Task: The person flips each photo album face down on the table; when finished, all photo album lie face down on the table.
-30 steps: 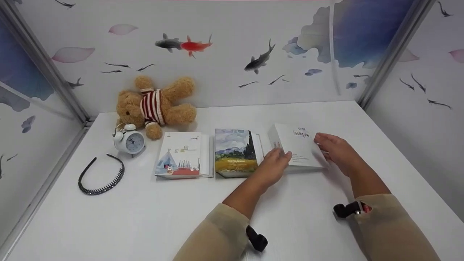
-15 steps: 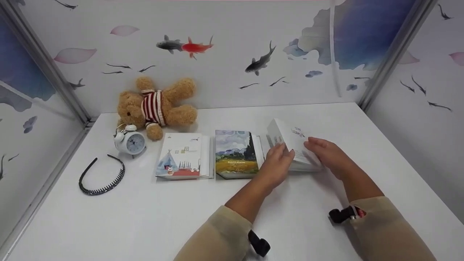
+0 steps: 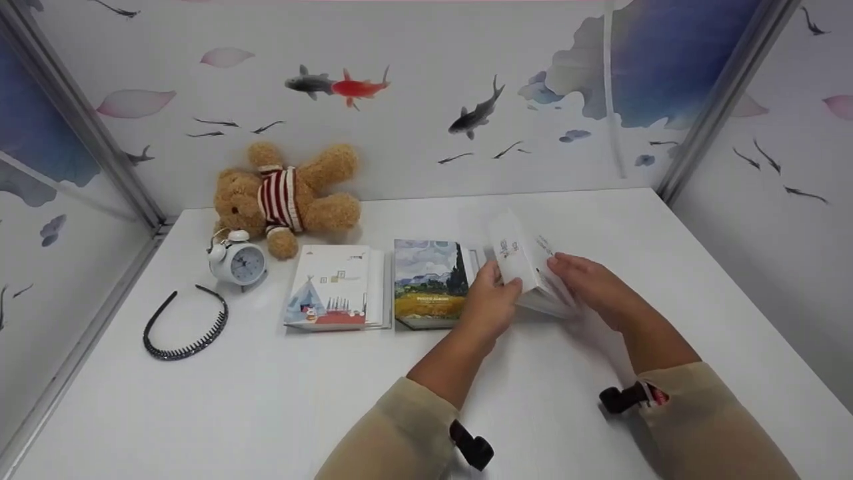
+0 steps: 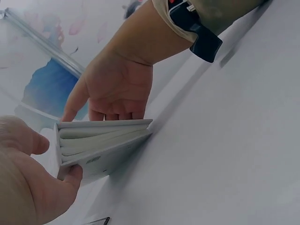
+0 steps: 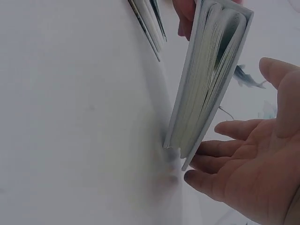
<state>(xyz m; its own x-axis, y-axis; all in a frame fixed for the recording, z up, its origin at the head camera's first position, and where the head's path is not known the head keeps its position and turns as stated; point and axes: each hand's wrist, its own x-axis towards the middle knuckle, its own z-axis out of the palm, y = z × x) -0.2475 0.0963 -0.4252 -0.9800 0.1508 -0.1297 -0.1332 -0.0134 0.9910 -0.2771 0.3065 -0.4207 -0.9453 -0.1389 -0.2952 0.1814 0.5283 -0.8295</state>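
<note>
Between two hands, the left hand's [image 3: 490, 300] curled fingers are gripping one white hardcover book [image 3: 526, 263] by its spine edge, while the right hand's [image 3: 590, 283] straight fingers are pressing its cover. The book is tilting on the white table [image 3: 266, 400], steeper than a second ago. Two more picture-covered books [image 3: 380, 283], one brown teddy bear [image 3: 283, 193], one white alarm clock [image 3: 236, 260] and one black headband [image 3: 186, 323] are lying leftward.
</note>
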